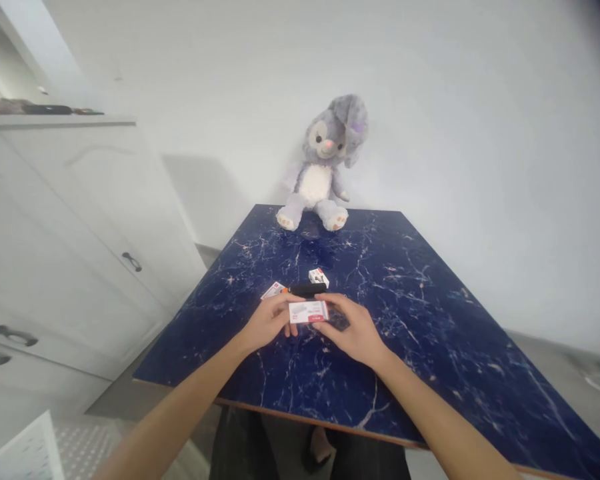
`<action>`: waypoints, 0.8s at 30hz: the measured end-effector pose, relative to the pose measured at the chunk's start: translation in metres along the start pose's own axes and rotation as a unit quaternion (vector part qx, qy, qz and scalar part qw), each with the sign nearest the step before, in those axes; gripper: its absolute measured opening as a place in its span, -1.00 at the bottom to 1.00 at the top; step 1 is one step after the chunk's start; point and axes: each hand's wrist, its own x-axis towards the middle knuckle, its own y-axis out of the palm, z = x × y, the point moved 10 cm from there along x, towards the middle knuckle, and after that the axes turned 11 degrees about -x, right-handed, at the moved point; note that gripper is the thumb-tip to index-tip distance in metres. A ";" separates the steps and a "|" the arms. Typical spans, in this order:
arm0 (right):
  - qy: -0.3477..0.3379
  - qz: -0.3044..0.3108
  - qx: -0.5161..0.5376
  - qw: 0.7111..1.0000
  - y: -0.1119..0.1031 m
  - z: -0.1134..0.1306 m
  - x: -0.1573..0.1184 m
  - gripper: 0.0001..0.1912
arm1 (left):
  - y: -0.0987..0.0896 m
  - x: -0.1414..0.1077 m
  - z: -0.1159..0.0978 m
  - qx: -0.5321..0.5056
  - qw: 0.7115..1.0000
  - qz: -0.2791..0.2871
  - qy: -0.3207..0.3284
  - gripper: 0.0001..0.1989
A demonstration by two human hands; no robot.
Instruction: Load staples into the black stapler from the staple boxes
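Both of my hands hold a small white and red staples box (308, 312) above the table, with a grey strip pictured on its face. My left hand (270, 319) grips its left end, fingers partly behind it. At the right end, my right hand (353, 327) pinches it between thumb and fingers. Just beyond the box lies a black, elongated object (307, 289) with an orange end, partly hidden; its kind is unclear. A white and red carton (273, 290) lies to its left, and another small white box (319, 277) sits behind it.
The blue marble-patterned table (410, 320) reaches to the wall. A grey plush rabbit (316, 180) sits at its far edge. White cabinets (80, 253) with dark handles stand on the left. My legs are under the near edge.
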 end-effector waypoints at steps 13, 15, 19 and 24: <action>-0.002 -0.047 0.003 0.999 -0.020 -0.005 0.004 -0.78 | -0.050 -0.001 -0.009 -0.054 0.982 -0.155 0.089 -0.77; -0.020 -0.044 -0.023 0.999 -0.019 -0.002 0.003 -0.80 | -0.046 0.000 -0.005 -0.049 0.987 -0.138 0.069 -0.78; -0.027 -0.046 -0.050 0.997 -0.020 0.003 0.003 -0.86 | -0.045 0.000 -0.006 0.004 0.986 -0.157 0.057 -0.74; 0.023 -0.054 -0.032 0.998 -0.026 0.001 0.005 -0.91 | -0.044 0.001 -0.008 0.040 0.988 -0.149 0.030 -0.68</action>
